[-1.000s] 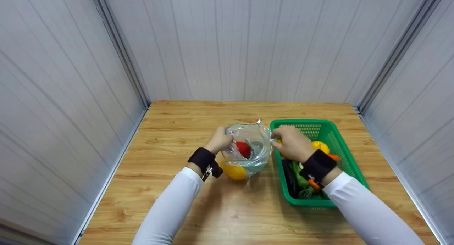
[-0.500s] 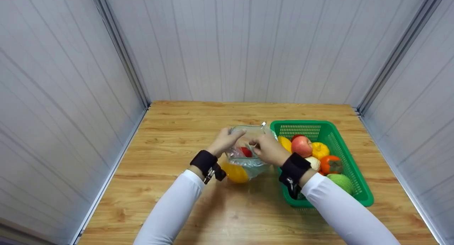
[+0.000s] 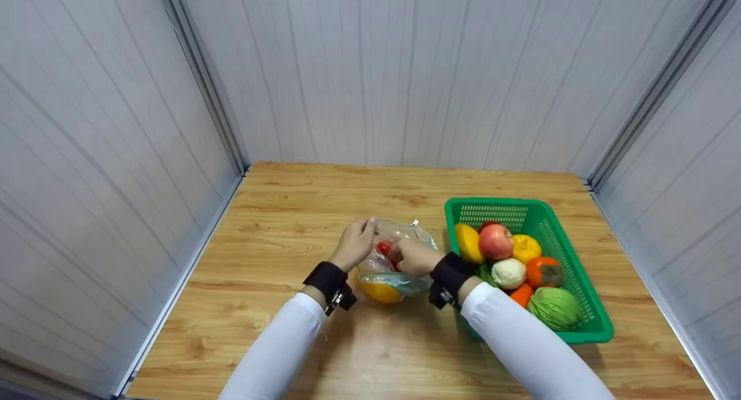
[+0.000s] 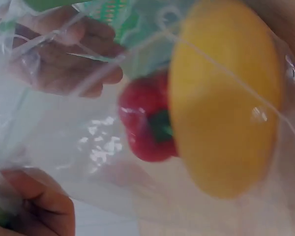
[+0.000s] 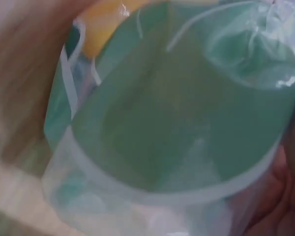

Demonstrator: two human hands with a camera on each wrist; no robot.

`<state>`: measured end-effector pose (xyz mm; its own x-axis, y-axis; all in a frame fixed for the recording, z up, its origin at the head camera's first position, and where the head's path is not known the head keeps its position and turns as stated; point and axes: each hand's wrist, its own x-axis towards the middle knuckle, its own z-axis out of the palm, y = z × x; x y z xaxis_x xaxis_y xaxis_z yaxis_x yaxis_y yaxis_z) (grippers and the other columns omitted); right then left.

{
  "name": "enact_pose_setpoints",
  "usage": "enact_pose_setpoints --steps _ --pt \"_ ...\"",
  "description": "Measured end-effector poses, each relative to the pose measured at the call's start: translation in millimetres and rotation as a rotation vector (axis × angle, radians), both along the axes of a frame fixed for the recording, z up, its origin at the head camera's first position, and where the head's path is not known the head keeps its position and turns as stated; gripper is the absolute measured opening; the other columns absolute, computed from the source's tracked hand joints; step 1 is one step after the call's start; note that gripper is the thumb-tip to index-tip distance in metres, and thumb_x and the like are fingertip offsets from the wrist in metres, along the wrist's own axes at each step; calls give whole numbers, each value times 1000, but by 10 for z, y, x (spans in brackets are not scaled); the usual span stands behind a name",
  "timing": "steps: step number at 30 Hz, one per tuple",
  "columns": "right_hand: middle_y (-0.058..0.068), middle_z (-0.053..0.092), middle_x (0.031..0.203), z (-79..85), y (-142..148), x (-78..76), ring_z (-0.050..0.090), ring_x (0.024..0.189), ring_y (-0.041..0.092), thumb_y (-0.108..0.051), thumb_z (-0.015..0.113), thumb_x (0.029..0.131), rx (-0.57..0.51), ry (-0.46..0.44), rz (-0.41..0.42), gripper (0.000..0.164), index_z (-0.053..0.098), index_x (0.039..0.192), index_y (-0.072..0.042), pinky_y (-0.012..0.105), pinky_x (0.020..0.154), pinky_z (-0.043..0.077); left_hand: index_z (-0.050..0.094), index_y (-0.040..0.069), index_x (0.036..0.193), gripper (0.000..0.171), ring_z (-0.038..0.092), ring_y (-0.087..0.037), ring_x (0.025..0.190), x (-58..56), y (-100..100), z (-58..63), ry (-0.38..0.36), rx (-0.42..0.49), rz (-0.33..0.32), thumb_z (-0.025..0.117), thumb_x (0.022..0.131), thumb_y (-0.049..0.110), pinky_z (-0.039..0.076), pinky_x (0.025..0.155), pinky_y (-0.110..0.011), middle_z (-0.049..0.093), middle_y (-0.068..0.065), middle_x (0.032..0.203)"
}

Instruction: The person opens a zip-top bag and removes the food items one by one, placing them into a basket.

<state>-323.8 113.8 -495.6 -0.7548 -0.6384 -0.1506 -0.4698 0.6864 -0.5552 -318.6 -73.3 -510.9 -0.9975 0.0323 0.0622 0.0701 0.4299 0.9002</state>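
A clear plastic bag [image 3: 405,282] with a slider at its rim stands open-mouthed left of the basket. My left hand [image 3: 353,245] pinches the bag's left edge between thumb and fingers. Over the mouth, my right hand [image 3: 414,256] reaches down inside; the left wrist view shows its fingers [image 4: 69,64] extended and holding nothing. Through the plastic I see a red bell pepper [image 4: 146,120] and, beside it, a yellow-orange oval fruit like a mango [image 4: 226,98]. In the right wrist view the greenish bag film covers most of the picture.
On the right stands a green basket [image 3: 550,215] holding an apple [image 3: 496,241], a persimmon [image 3: 543,271], a cabbage [image 3: 554,308], a small yellow pumpkin [image 3: 526,249] and other produce. Pale panels [image 3: 370,76] wall the wooden table [image 3: 243,313] at the back and sides.
My right hand has moved left from over the basket, across the bag's rim and down into its mouth. My left hand keeps its grip on the edge.
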Motion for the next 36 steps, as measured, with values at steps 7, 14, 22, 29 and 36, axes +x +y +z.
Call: enact_pose_setpoints --steps 7,14,22,29,36 --pt "11 80 93 -248 -224 60 70 88 23 -3 84 90 -110 125 -87 7 80 95 -1 43 88 60 71 -3 111 47 70 -39 110 -25 -183 -234 20 -68 -17 37 119 29 57 98 -53 75 -22 115" --pt "-2 57 67 -480 -288 54 49 62 13 -5 86 79 -108 212 -94 17 69 78 -2 32 60 45 65 0 105 43 69 -35 105 -39 -267 -397 58 -152 -65 34 120 26 56 96 -51 72 -21 110" --pt "-4 50 66 -480 -348 173 47 60 17 1 82 74 -30 145 -171 31 55 70 -13 34 58 42 61 12 102 49 61 -25 87 -615 -490 -1389 110 -209 -121 32 118 47 52 82 -42 64 -7 95" --pt "18 71 89 -476 -383 338 66 77 30 -1 82 77 81 172 -173 30 64 100 3 49 78 61 59 10 105 45 60 -24 86 -562 -444 -1452 124 -287 -134 31 119 42 51 81 -44 60 -5 90" --pt "29 72 107 -554 -377 385 74 98 46 -4 80 84 80 129 -159 52 55 128 9 55 93 62 57 14 105 42 58 -22 83 -522 -431 -1454 75 -290 -143 31 119 44 49 78 -40 56 -1 86"
